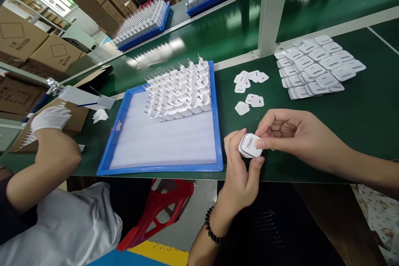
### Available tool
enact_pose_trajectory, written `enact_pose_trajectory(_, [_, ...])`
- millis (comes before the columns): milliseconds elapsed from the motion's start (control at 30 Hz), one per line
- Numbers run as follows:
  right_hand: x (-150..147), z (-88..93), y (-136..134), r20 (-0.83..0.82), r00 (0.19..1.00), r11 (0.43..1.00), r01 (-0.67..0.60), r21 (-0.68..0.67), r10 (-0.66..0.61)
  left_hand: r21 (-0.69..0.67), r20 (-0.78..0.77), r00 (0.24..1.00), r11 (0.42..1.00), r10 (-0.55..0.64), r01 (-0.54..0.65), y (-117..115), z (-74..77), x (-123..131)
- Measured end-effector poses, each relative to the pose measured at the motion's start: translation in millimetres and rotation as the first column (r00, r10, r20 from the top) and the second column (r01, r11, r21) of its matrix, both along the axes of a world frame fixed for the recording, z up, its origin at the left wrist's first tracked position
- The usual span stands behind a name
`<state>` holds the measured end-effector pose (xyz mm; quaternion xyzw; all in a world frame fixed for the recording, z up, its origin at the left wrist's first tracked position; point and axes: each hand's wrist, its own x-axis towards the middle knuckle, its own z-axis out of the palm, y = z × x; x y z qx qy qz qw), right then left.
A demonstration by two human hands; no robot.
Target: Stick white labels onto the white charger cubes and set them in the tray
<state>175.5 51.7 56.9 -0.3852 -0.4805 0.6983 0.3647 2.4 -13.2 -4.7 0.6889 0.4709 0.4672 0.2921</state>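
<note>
My left hand [241, 170] is closed around a small white plug-in charger [246, 153], held above the front edge of the green bench. A flat white face plate [249, 143] printed with dark lettering lies against the charger's upper face. My right hand [286, 135] pinches the right edge of this plate between thumb and fingertips, its other fingers curled. Beyond my hands lie loose white plates [242, 108] of the same sort. On the left, a blue-rimmed tray [220, 149] holds rows of white chargers [179, 91], metal pins up.
Stacked sheets of printed plates [318, 66] lie at the right. A white post [271, 12] rises behind the bench. More charger trays [162, 29] stand beyond the rail. At left a co-worker's gloved hand [51, 118] is near a cardboard box; a red stool [162, 212] is below.
</note>
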Motion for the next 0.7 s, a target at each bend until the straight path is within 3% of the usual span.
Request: enact_pose_trajectory(700, [0.9,-0.5,3.1,0.024,1.0,0.999,-0.018,-0.051,0.019,0.093,-0.108,0.994,0.996,0.014,-0.004,3.3,2.8,0.7])
